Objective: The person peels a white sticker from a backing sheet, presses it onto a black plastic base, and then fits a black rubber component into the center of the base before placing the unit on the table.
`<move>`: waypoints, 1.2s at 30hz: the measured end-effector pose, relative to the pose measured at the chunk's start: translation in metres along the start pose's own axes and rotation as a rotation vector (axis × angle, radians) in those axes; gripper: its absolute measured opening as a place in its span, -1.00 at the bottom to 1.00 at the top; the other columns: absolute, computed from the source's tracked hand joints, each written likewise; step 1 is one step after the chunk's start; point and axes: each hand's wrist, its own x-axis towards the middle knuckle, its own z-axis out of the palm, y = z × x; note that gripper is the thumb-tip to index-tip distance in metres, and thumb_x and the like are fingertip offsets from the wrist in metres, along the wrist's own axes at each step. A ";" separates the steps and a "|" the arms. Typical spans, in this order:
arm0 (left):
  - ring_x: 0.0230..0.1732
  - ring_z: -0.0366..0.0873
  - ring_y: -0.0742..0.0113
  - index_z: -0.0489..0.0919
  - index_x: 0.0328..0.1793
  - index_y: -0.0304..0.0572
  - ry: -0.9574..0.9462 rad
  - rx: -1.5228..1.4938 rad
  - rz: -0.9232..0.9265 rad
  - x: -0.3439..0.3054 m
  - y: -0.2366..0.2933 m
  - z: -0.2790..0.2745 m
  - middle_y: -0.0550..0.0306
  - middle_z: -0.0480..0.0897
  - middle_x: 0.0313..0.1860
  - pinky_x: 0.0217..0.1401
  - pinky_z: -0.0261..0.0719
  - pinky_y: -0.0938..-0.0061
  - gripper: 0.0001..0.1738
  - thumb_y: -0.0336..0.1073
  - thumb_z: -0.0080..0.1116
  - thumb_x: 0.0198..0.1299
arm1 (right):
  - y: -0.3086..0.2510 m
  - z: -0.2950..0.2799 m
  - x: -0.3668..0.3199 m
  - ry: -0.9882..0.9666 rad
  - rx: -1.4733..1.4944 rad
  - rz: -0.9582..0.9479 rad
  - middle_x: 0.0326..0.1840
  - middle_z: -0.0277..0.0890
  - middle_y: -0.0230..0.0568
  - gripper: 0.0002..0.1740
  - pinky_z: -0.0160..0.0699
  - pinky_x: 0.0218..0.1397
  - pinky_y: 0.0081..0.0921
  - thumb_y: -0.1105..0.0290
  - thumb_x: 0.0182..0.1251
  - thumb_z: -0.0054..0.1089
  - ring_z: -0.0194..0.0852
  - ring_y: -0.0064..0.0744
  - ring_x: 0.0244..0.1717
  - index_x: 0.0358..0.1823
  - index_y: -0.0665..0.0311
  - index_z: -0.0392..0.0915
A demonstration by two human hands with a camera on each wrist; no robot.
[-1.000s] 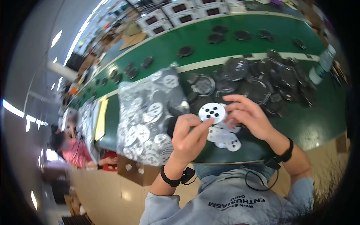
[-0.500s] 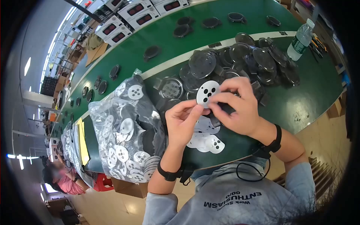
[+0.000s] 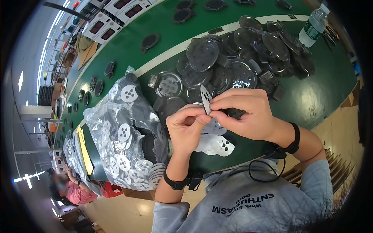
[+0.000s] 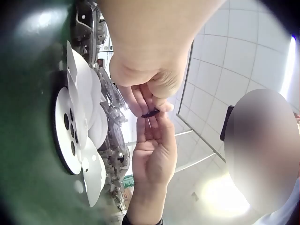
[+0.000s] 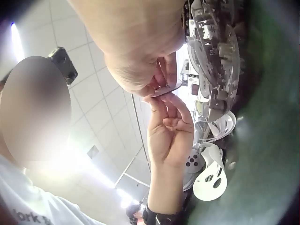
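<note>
A thin white disc [image 3: 206,99] with dark round holes stands nearly edge-on above the green table, its far side dark. At its lower left edge, my left hand [image 3: 185,128] pinches it between thumb and fingers. My right hand [image 3: 246,114] pinches the disc from the other side, thumb and fingertips close to the left ones. In the right wrist view the disc [image 5: 167,89] shows as a thin slanted sliver between the two hands. Below the hands lie overlapping white perforated pieces [image 3: 222,146], partly hidden by the fingers.
A clear plastic bag [image 3: 116,149] full of white perforated discs lies left of my hands. Beyond them is a heap of dark transparent round housings [image 3: 237,50]. A water bottle [image 3: 313,27] stands at the right. Another person [image 3: 79,190] sits far left.
My right hand has come in from beside the disc and now pinches it. The disc has turned from facing up to nearly edge-on. The head view has shifted.
</note>
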 end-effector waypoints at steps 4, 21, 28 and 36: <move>-0.22 0.67 0.41 0.74 -0.13 -0.39 -0.002 0.031 0.010 0.001 0.005 0.003 0.01 0.74 -0.18 -0.19 0.62 0.59 -0.81 -0.52 0.48 0.14 | -0.004 -0.002 0.001 -0.002 0.014 0.043 -0.34 0.73 -0.17 -0.84 0.69 -0.34 -0.52 0.54 0.08 0.42 0.75 -0.33 -0.37 -0.26 0.32 0.75; -0.22 0.65 0.40 0.74 -0.15 -0.43 0.032 0.179 0.051 0.000 0.009 0.010 -0.02 0.74 -0.19 -0.18 0.62 0.57 -0.84 -0.56 0.46 0.15 | -0.002 0.002 -0.006 0.014 -0.018 0.049 -0.29 0.76 -0.09 -0.80 0.76 -0.22 -0.47 0.61 0.04 0.39 0.80 -0.24 -0.30 -0.25 0.35 0.75; -0.18 0.66 0.36 0.72 -0.13 -0.47 0.041 0.166 0.055 0.000 0.010 0.014 -0.06 0.73 -0.15 -0.15 0.63 0.55 -0.85 -0.59 0.41 0.18 | -0.003 -0.002 -0.004 0.000 -0.029 0.093 -0.33 0.74 -0.12 -0.83 0.72 -0.26 -0.48 0.61 0.05 0.37 0.78 -0.27 -0.34 -0.27 0.35 0.73; -0.16 0.64 0.41 0.74 -0.09 -0.44 0.022 0.165 0.038 0.001 0.014 0.004 -0.01 0.72 -0.12 -0.14 0.61 0.58 -0.85 -0.55 0.40 0.21 | -0.002 0.004 -0.001 0.028 0.072 0.057 -0.36 0.74 -0.13 -0.85 0.72 -0.28 -0.50 0.54 0.10 0.39 0.77 -0.31 -0.38 -0.25 0.34 0.75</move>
